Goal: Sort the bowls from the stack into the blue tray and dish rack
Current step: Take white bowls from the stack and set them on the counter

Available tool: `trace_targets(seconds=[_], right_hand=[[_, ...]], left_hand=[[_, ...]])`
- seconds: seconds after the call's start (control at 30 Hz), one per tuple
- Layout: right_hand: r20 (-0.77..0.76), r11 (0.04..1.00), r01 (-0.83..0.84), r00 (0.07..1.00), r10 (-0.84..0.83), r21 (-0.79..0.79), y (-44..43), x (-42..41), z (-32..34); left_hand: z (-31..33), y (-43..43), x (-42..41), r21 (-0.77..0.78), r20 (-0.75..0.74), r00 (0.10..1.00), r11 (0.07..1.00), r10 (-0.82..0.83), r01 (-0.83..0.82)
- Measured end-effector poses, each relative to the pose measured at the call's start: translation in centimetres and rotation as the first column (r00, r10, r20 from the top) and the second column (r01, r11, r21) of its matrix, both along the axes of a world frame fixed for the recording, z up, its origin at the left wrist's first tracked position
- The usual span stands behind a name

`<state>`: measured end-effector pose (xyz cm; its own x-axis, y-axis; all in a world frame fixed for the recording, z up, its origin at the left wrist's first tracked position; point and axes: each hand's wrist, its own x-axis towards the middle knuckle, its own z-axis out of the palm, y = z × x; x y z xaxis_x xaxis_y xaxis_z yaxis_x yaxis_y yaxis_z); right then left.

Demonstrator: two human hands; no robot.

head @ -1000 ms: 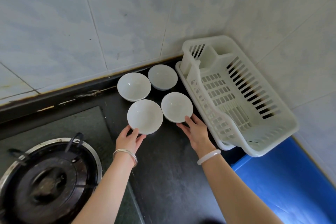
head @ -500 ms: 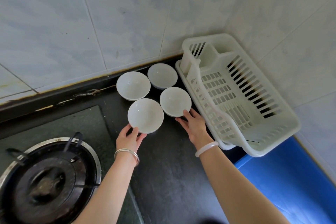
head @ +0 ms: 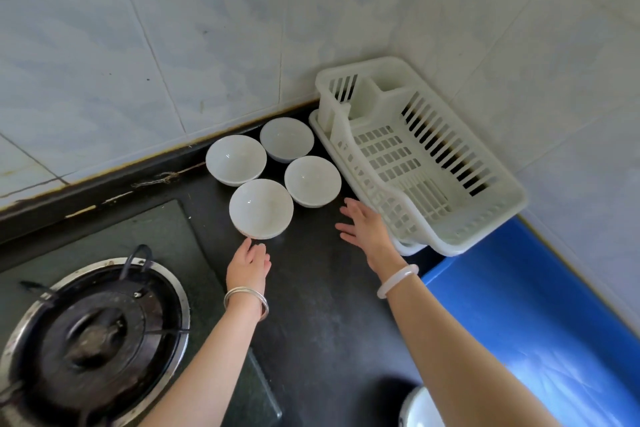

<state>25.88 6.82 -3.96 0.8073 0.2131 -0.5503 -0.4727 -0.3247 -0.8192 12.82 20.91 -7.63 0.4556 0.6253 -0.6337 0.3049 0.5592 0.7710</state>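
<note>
Starting at the fingers of the left hand: straight, close together, gripping nothing. The tips are at the near rim of bowl A; I cannot tell whether they touch it or stop just short.

Right hand: fingers spread flat, palm down, holding nothing. It hovers just beside the rack, along its long slatted wall, and clear of bowl B.

Bowls: four white ones, mouths up, in a two-by-two block on the dark counter.
- B and D stand just beside the rack.
- A and C stand one row further from it.
- Neighbours are nearly touching and none is stacked.

Judgement: they are set out singly so each rim can be taken without disturbing the others, and kept near the rack for a short carry.

Rack: no bowl in it. The tray lies at the rack's near end, with no bowl visible on it. I cannot tell whether the rack's corner rests on it.

Judgement: the sorting proper has not begun, as all four bowls are still on the counter. With both hands free, A suits the left hand and B the right.

The burner is well apart from the rack, beyond the bowls.
</note>
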Motion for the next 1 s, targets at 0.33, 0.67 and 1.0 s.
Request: trace_targets(seconds=[0.33,0.67,1.0], right_hand=[[0.246,0.938,-0.049,0.959,0.140,-0.343,-15.2,-10.9,3.6],[0.152,0.719,0.071,0.987,0.049,-0.691,-26.8,-22.0,1.3],[0.204,0.654,0.209,0.975,-0.085,-0.727,-25.9,-23.8,0.4]], left_hand=[[2.0,-10.3,-5.8,0.333,-0.192,0.755,0.682,-0.627,0.651],[1.1,-20.5,-10.4,0.342,-0.352,0.360,0.239,-0.864,0.909],[0.4,-21.4,-11.6,0.290,-0.279,0.400,0.320,-0.873,0.902]])
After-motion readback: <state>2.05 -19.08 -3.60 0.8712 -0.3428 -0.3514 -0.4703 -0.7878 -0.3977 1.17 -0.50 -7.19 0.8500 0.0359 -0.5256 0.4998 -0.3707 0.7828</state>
